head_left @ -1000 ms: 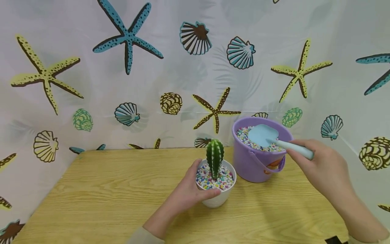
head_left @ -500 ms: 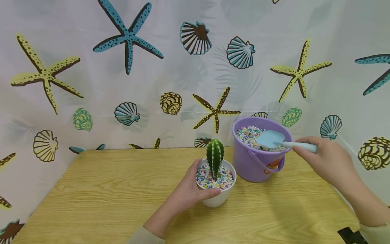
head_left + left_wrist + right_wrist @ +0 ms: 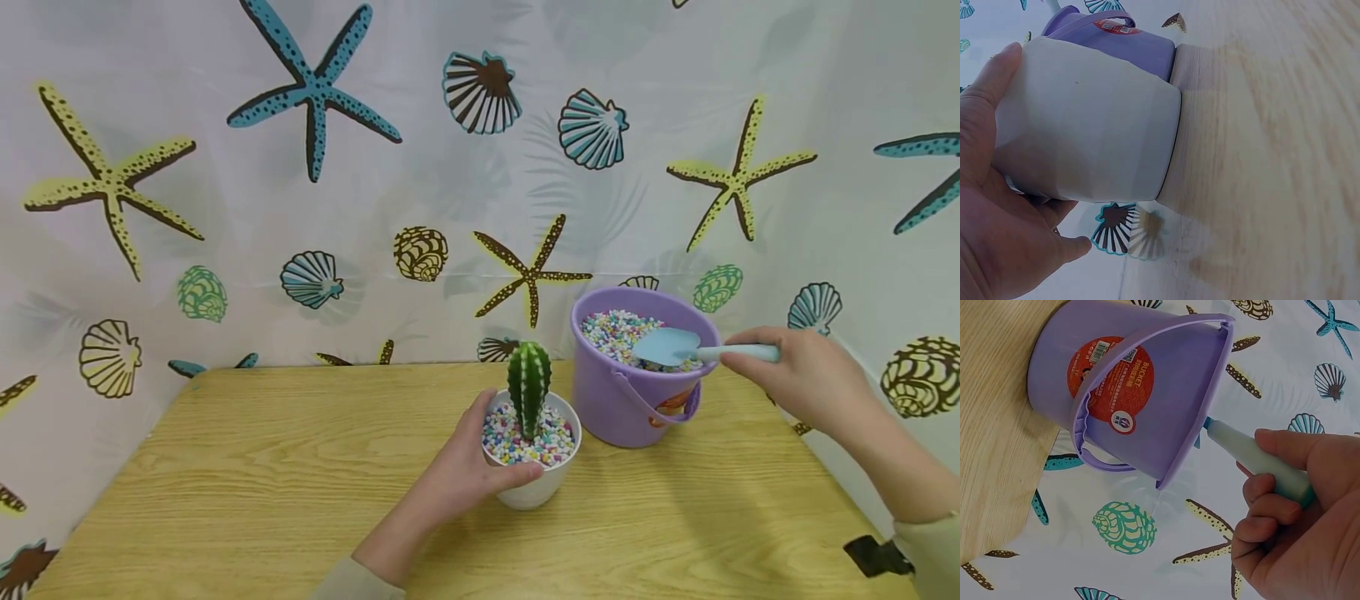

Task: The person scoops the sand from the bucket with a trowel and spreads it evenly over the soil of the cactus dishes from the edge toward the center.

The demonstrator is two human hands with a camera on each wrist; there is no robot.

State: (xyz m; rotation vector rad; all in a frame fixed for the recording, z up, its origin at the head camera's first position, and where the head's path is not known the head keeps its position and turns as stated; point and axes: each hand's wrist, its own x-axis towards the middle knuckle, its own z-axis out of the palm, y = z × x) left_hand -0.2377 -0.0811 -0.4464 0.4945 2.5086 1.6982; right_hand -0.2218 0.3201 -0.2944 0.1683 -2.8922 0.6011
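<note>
A white flower pot (image 3: 531, 493) stands on the table, filled with multicoloured pebbles (image 3: 551, 433) around an upright green cactus (image 3: 528, 387). My left hand (image 3: 472, 467) grips the pot from its left side, thumb across the front below the rim; the left wrist view shows the pot's plain wall (image 3: 1091, 119). My right hand (image 3: 806, 375) holds a light blue toy shovel (image 3: 667, 346) by its handle (image 3: 1254, 453). The shovel's blade lies over the pebbles inside the purple bucket (image 3: 611, 408), and its neck crosses the bucket's right rim. In the right wrist view the bucket wall hides the blade.
The bucket stands just behind and right of the pot, its carrying handle (image 3: 660, 408) hanging down in front. A white curtain (image 3: 450, 183) printed with starfish and shells hangs behind the wooden table (image 3: 300, 483). A small black object (image 3: 876, 557) shows by the right sleeve.
My right hand has moved slightly right and up, drawing the shovel's blade toward the bucket's right rim and levelling the handle. My left hand and the pot have stayed in place.
</note>
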